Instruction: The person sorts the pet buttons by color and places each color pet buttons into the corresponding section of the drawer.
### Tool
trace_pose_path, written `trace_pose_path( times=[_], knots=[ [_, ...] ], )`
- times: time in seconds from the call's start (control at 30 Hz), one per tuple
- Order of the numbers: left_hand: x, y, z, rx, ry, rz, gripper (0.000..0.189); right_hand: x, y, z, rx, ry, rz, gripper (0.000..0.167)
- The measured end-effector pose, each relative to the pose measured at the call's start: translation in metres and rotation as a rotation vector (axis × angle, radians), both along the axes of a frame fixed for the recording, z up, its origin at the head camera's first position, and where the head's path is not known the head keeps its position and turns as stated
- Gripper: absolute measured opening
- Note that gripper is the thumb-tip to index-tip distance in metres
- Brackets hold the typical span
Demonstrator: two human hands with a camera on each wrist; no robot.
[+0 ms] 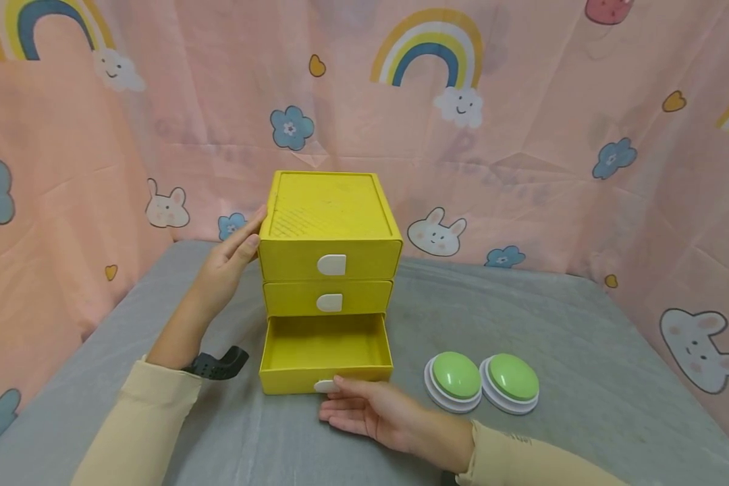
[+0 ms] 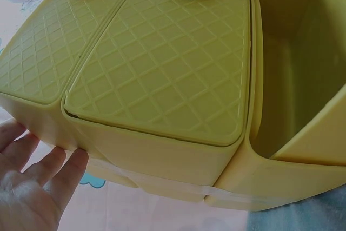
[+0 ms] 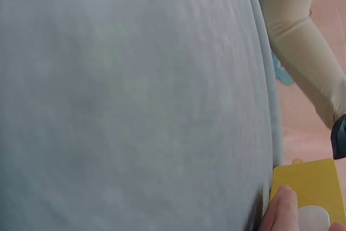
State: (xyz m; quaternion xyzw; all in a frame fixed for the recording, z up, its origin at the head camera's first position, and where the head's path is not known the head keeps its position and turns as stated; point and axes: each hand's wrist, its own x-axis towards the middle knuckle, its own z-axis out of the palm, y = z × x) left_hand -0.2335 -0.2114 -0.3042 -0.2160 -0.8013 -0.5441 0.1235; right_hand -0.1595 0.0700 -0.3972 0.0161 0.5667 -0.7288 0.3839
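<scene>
from where i stand, the yellow cabinet [image 1: 328, 202] sits upright in the middle of the grey-covered bench [image 1: 583, 351], its drawer fronts turned toward the person so the white tabs are within easy reach. the left hand [image 1: 226, 264] lies along the cabinet's left side, fingers fairly straight, touching the wall without wrapping round anything; i'd guess it is there to brace the box against sliding. down in front, the right hand [image 1: 379, 412] has thumb and a finger lightly pinching the bottom handle [image 1: 325, 386], the other fingers stretched loosely below it, which seems enough for so small a tab. that bottom drawer [image 1: 288, 381] stands well out, its bare inside showing, while the two above are closed. two green buttons [image 1: 455, 374] sit side by side to the right, apart from the cabinet, where they don't block the drawer.
</scene>
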Motion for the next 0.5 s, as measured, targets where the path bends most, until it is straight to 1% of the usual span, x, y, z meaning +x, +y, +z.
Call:
trace_pose_path(
  times=[0.27,0.5],
  knots=[
    [0.000,0.001,0.000,0.005,-0.008,-0.004,0.052,0.013,0.003,0.001,0.016,-0.037,-0.003,0.048],
    [0.001,0.001,0.000,0.018,-0.014,-0.003,0.050,0.020,0.007,0.001,0.007,-0.051,0.028,0.048]
  ],
)
